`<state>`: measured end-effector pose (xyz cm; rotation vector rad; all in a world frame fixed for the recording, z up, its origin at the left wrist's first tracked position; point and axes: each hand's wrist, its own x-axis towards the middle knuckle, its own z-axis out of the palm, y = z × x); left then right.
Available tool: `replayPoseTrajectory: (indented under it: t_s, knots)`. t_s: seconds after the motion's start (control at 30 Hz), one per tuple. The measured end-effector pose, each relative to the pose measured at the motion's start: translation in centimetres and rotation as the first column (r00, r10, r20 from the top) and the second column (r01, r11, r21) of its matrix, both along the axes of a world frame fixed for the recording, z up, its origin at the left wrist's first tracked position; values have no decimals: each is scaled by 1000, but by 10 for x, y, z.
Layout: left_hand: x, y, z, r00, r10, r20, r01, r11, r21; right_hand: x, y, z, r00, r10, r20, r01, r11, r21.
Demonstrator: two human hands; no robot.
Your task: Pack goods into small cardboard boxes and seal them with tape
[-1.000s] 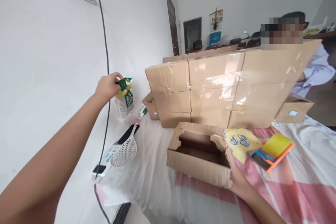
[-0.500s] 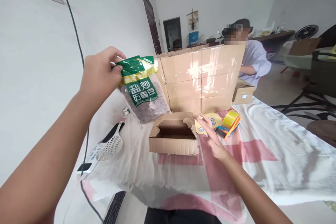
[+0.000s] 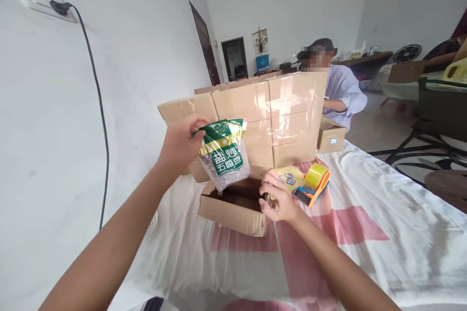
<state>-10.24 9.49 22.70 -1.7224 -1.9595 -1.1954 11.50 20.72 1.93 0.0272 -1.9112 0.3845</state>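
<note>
My left hand (image 3: pixel 182 143) pinches the top edge of a green and clear plastic bag of beans (image 3: pixel 226 158). The bag hangs tilted over an open cardboard box (image 3: pixel 228 215), its lower end at the box's opening. At the box's right side, my right hand (image 3: pixel 279 199) has its fingers curled round the edge and torn flap there. The inside of the box is dark and only partly visible behind the front wall.
Stacked, taped cartons (image 3: pixel 241 107) form a wall behind the box. To the right lie a tape dispenser with yellow tape (image 3: pixel 316 180) and a yellow printed sheet (image 3: pixel 292 175). A small carton (image 3: pixel 331 137) stands near a seated person (image 3: pixel 345 90). A black cable (image 3: pixel 98 102) runs down the left wall.
My left hand has brought the bag right and down, over the box. My right hand has gone from spread fingers to a grip on the box's right edge. The box has turned slightly.
</note>
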Motion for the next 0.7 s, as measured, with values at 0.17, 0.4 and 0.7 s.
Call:
replayPoseTrajectory:
  t_s: [0.17, 0.4, 0.7]
  knots:
    - [-4, 18, -28, 967, -142, 210, 112, 982, 149, 3, 3, -25, 983, -68, -169, 22, 965, -260]
    - [-15, 50, -113, 918, -133, 373, 27, 961, 276, 10, 12, -31, 961, -182, -209, 77, 899, -432]
    - [-56, 18, -181, 994, -98, 51, 110, 834, -540, 8, 21, -33, 993, -13, -114, -50, 843, -536]
